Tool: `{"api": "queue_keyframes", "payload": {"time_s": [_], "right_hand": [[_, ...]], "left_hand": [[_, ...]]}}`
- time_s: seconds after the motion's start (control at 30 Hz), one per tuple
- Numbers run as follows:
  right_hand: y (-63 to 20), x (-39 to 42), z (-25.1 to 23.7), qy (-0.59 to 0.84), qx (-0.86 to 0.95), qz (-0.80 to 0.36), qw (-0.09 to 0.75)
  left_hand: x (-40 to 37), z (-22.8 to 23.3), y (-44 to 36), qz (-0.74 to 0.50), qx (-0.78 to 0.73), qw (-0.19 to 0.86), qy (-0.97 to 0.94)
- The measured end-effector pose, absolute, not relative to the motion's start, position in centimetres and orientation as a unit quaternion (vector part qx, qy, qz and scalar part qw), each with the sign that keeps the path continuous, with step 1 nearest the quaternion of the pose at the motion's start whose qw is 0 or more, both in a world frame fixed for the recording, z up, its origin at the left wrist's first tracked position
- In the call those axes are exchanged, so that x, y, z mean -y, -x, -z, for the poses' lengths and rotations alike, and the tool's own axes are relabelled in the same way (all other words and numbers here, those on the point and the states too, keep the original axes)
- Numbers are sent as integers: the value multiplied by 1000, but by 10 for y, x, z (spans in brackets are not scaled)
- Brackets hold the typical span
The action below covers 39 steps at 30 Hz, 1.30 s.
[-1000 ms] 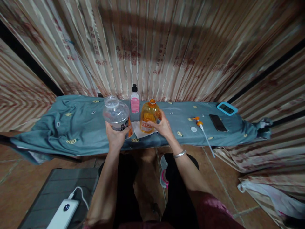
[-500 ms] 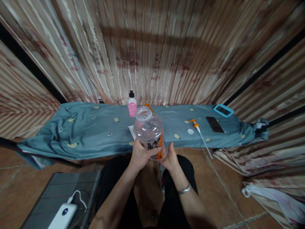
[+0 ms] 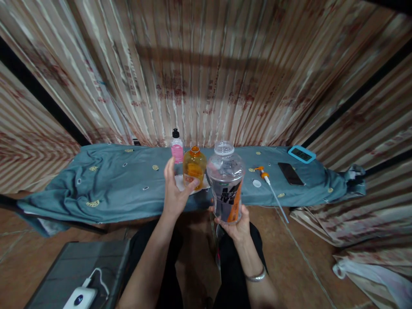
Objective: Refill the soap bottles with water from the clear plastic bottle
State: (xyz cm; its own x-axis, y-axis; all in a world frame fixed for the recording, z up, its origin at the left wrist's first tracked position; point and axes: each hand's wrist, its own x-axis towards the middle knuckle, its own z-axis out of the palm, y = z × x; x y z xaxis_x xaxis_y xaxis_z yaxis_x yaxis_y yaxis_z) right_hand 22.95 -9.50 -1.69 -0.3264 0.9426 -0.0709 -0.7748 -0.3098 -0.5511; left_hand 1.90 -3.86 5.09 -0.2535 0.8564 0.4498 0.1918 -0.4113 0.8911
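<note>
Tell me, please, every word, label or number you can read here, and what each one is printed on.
Clear bottle in the right hand: large black letters on its label, perhaps "M", not legible.
Orange bottle by the left hand: label blurred.
Pink bottle: label too small.
Curtain: red marks, unreadable.

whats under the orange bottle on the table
A white paper napkin lies under the orange bottle, on the teal cloth. The left hand covers the napkin's near edge and the bottle's base.

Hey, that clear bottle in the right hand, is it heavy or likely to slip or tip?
The clear bottle looks empty with no cap, so probably light. The right hand grips only its base, so it may tip. Its smooth plastic could be slippery.
</note>
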Motion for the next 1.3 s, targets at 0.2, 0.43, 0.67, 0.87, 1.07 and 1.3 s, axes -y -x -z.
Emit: {"api": "queue_keyframes", "payload": {"time_s": [0.2, 0.43, 0.67, 0.87, 1.07, 1.3], "right_hand": [[-240, 90, 14, 229, 196, -769, 564], [-246, 87, 24, 263, 198, -762, 557], [-242, 89, 24, 294, 200, -752, 555], [-243, 92, 20, 323, 192, -742, 555], [-247, 94, 25, 351, 182, -731, 556], [-248, 95, 25, 360, 177, -717, 570]], "left_hand": [[-34, -27, 0, -601, -498, 289, -554], [-47, -11, -16, -582, -465, 367, -556], [-30, -16, -17, -585, -527, 248, -565], [-22, -18, -12, -578, -547, 199, -572], [-17, -16, -14, -568, -539, 233, -576], [-19, -12, -13, -565, -539, 216, -587]]}}
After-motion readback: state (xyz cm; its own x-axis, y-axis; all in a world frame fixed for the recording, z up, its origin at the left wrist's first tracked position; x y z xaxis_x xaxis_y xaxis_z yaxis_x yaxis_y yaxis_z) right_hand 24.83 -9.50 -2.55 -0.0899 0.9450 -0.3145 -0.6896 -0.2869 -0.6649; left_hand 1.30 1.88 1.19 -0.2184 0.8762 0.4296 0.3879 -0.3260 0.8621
